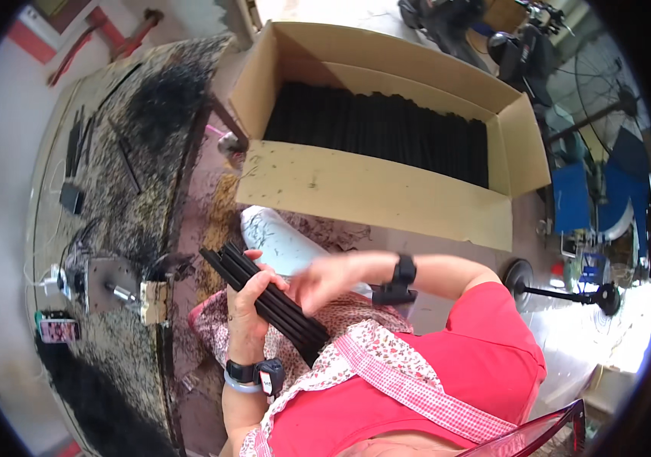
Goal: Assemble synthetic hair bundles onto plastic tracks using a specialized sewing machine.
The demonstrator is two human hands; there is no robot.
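A bundle of long, thin black rods slants across my lap, its lower end against the flowered apron. My left hand is closed around the bundle near its upper end. Close beside the rods, on their right, is my right hand, smeared by motion. Its fingers do not show clearly, and I cannot tell whether it touches the bundle. Beyond my hands stands an open cardboard box with many similar black rods laid side by side inside.
On the left is a worktable strewn with black shavings, with a small machine with a metal shaft and a phone. A scooter stands behind the box. To the right lies a dumbbell-shaped bar.
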